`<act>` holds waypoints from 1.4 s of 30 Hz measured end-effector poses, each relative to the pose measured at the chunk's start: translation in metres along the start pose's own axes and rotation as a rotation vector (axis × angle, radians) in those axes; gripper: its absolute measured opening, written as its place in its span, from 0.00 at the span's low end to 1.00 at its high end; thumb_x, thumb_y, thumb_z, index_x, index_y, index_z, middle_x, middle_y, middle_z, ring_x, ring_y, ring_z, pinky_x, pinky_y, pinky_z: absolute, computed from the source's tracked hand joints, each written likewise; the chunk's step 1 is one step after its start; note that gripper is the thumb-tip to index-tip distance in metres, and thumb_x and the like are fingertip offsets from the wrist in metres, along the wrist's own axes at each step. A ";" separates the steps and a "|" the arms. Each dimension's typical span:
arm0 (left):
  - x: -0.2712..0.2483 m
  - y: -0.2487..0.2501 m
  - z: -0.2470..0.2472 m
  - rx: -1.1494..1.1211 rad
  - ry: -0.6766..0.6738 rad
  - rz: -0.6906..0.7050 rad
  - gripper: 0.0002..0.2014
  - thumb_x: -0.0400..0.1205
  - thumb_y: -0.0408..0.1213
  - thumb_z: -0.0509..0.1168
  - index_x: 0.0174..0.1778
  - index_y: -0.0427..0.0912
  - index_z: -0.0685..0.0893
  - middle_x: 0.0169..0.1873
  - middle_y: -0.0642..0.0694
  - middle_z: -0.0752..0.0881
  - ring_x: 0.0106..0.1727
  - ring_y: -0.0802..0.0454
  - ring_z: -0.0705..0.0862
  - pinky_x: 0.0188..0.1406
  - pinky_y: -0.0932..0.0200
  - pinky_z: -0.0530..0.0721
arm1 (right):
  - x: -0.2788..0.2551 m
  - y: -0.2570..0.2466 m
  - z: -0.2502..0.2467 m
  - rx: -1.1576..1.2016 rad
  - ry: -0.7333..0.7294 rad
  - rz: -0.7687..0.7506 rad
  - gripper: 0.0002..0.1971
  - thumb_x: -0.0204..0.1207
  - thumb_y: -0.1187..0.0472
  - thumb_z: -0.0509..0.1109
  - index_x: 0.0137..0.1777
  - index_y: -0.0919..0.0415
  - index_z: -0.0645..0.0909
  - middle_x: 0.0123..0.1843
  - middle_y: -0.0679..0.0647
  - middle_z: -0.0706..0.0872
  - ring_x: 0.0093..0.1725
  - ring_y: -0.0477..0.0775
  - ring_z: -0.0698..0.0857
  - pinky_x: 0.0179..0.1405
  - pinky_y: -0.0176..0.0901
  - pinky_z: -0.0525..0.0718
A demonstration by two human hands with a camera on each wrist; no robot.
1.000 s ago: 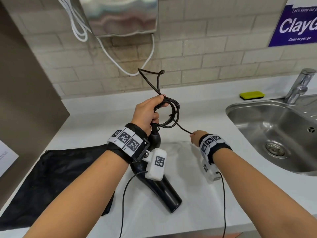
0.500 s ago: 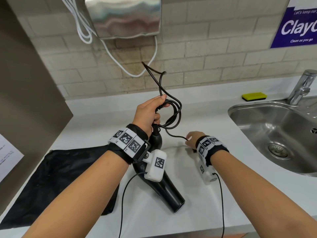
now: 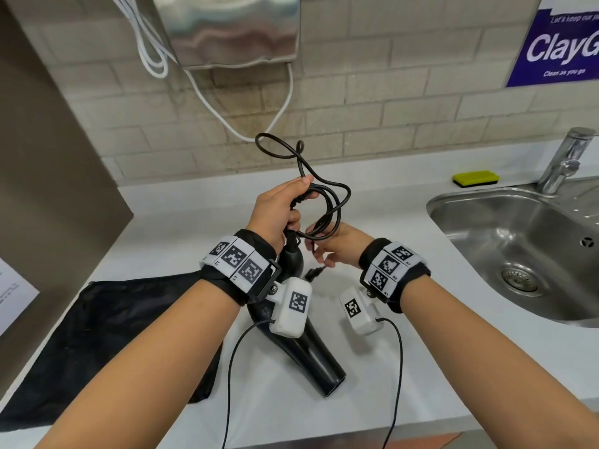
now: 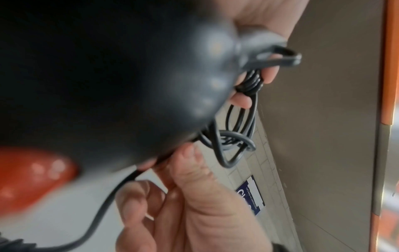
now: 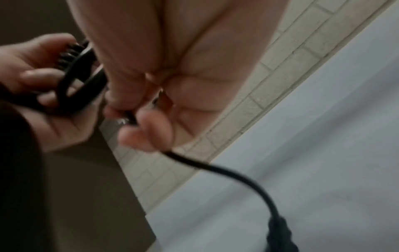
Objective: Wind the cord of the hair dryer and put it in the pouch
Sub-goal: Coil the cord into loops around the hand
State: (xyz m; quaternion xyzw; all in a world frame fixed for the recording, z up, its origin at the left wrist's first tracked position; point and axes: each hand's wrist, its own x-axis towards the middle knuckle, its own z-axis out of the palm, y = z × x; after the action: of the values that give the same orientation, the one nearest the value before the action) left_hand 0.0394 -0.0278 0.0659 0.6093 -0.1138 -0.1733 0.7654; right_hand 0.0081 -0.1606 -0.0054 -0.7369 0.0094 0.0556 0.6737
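The black hair dryer (image 3: 311, 348) hangs nozzle-down over the white counter, held by its handle end in my left hand (image 3: 282, 209). That hand also grips several black loops of its cord (image 3: 327, 202), which stick up above the fingers. In the left wrist view the dryer body (image 4: 103, 76) fills the frame and the cord loops (image 4: 241, 122) run under the fingertips. My right hand (image 3: 337, 247) sits just right of the loops and pinches the free end of the cord (image 5: 215, 168); the plug (image 3: 314, 273) dangles below. The black pouch (image 3: 107, 338) lies flat at the left.
A steel sink (image 3: 525, 247) with a tap (image 3: 564, 160) takes up the right side, with a yellow sponge (image 3: 475, 178) behind it. A steel wall dispenser (image 3: 227, 27) with white cables hangs above. A brown panel (image 3: 48, 189) stands at the left.
My right hand has moved left and up with the free end, closing in on the left hand. The slack strand between the hands has shortened and the loops sit fuller.
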 end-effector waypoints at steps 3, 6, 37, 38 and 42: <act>-0.001 0.000 -0.003 0.028 -0.017 0.007 0.07 0.81 0.38 0.65 0.48 0.43 0.87 0.34 0.48 0.87 0.19 0.59 0.60 0.19 0.67 0.58 | 0.004 0.014 -0.005 -0.106 0.169 0.055 0.13 0.81 0.70 0.58 0.35 0.58 0.73 0.31 0.53 0.74 0.21 0.48 0.70 0.16 0.32 0.66; -0.004 0.001 -0.006 0.051 -0.027 0.021 0.06 0.81 0.37 0.65 0.45 0.42 0.87 0.33 0.49 0.88 0.18 0.59 0.59 0.19 0.67 0.59 | 0.006 0.030 -0.018 -0.218 0.345 0.108 0.15 0.80 0.68 0.57 0.31 0.57 0.71 0.27 0.53 0.72 0.22 0.50 0.67 0.14 0.29 0.64; -0.004 -0.001 -0.007 0.006 -0.034 0.035 0.09 0.82 0.38 0.64 0.57 0.47 0.84 0.40 0.46 0.86 0.18 0.61 0.59 0.17 0.70 0.60 | -0.013 -0.015 0.006 0.212 -0.120 -0.070 0.21 0.73 0.82 0.61 0.44 0.53 0.80 0.53 0.52 0.85 0.30 0.46 0.84 0.25 0.33 0.79; -0.004 -0.001 -0.007 0.007 -0.037 0.034 0.10 0.82 0.38 0.64 0.58 0.46 0.84 0.40 0.46 0.86 0.18 0.60 0.59 0.17 0.70 0.61 | -0.012 -0.012 0.008 0.263 -0.128 -0.087 0.19 0.74 0.80 0.63 0.42 0.52 0.81 0.52 0.51 0.87 0.30 0.47 0.83 0.25 0.34 0.78; -0.004 -0.001 -0.008 -0.010 -0.031 0.027 0.10 0.82 0.38 0.65 0.58 0.44 0.85 0.40 0.46 0.87 0.19 0.60 0.60 0.16 0.71 0.63 | -0.006 -0.007 0.012 0.346 -0.108 -0.163 0.11 0.54 0.56 0.84 0.34 0.48 0.85 0.46 0.49 0.90 0.30 0.46 0.82 0.28 0.37 0.77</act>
State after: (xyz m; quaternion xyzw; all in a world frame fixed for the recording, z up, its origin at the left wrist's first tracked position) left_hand 0.0394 -0.0190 0.0634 0.6009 -0.1333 -0.1730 0.7689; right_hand 0.0022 -0.1481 0.0014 -0.6043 -0.0771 0.0379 0.7921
